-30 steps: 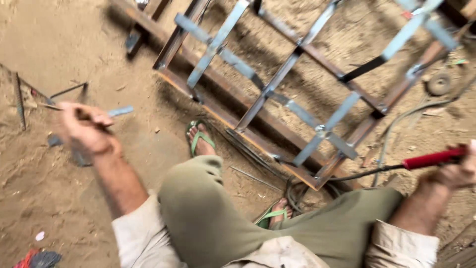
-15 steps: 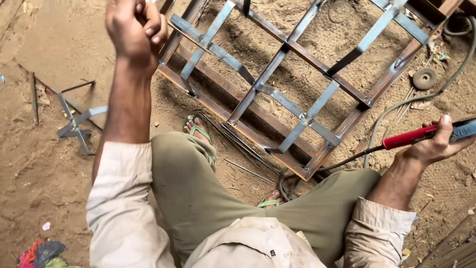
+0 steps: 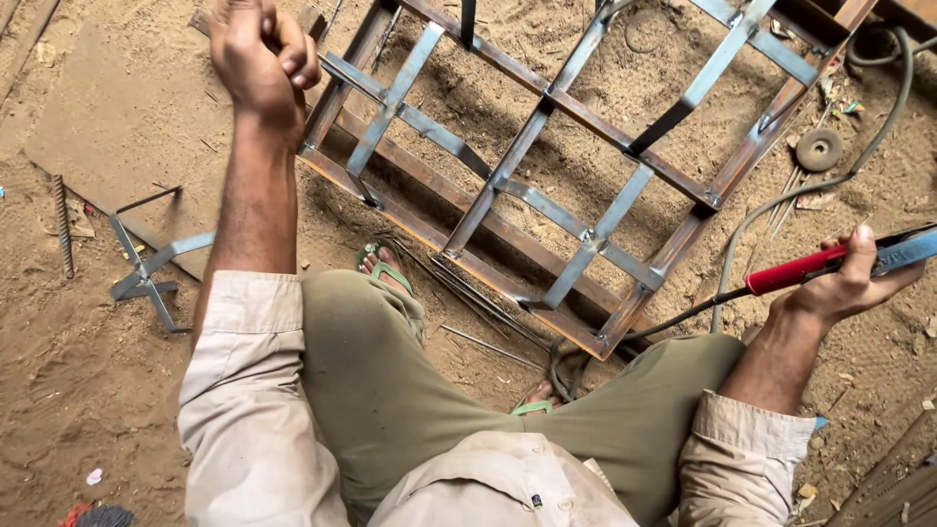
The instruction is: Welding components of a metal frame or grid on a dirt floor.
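I squat on sandy ground, knees in olive trousers. My left hand [image 3: 262, 54] is raised in a closed fist over the near left corner of a rusty steel grille frame [image 3: 547, 176]; nothing shows inside the fist. My right hand [image 3: 847, 278] is out to the right, gripping a red-handled welding electrode holder [image 3: 795, 271] whose grey tip points right. Its dark cable [image 3: 683, 317] runs back toward my right knee. The frame lies flat, crossed by grey flat bars welded in a lattice.
A small welded piece of grey flat bar and rod [image 3: 146, 273] lies on the left, beside a short ribbed rebar [image 3: 63, 224]. Thin welding rods [image 3: 478, 298] lie by my green sandal [image 3: 386, 268]. A grinding disc [image 3: 818, 149] and a hose [image 3: 878, 117] are at the right.
My left hand left the small metal piece on the ground and rose in a fist above the frame's corner. The right hand kept the holder and lifted slightly.
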